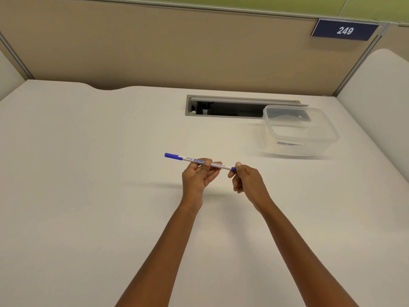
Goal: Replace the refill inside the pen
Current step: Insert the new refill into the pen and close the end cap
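Note:
A white pen (188,159) with blue print, a blue cap at its left end and a blue plug at its right end is held level above the white desk (88,173). My left hand (199,176) grips the barrel near its middle, thumb on top. My right hand (245,178) pinches the blue end plug between thumb and fingertips. The capped end sticks out to the left, free of both hands. No loose refill shows on the desk.
A clear plastic container (298,131) with something small and dark inside stands at the back right, partly over an open cable slot (221,107) in the desk. A beige partition (155,52) with a "249" sign (345,31) closes off the back.

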Demonstrator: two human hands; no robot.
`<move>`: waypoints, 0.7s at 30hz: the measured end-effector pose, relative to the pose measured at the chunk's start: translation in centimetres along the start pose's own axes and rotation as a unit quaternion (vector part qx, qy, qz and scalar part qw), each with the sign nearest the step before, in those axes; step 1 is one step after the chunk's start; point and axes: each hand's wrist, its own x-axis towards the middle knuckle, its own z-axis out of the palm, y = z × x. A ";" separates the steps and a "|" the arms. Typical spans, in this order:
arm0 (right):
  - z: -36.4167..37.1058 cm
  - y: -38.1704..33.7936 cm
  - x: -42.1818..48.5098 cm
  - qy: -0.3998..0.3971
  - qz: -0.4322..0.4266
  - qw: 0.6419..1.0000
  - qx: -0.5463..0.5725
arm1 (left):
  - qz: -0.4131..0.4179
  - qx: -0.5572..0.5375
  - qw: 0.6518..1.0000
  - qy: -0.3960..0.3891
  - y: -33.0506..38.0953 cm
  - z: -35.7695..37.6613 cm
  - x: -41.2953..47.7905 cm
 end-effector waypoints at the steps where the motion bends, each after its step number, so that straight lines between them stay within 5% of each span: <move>1: 0.1 0.3 -0.1 0.020 -0.017 0.999 -0.020 | -0.002 -0.004 1.000 0.002 0.0 0.0 0.0; 12: 0.1 0.9 -1.0 0.082 -0.176 0.969 -0.151 | -0.002 -0.016 1.000 0.005 0.0 0.2 -0.1; 21: 0.3 0.7 -0.5 0.087 -0.206 0.952 -0.208 | 0.002 -0.002 1.000 0.004 0.1 0.3 -0.2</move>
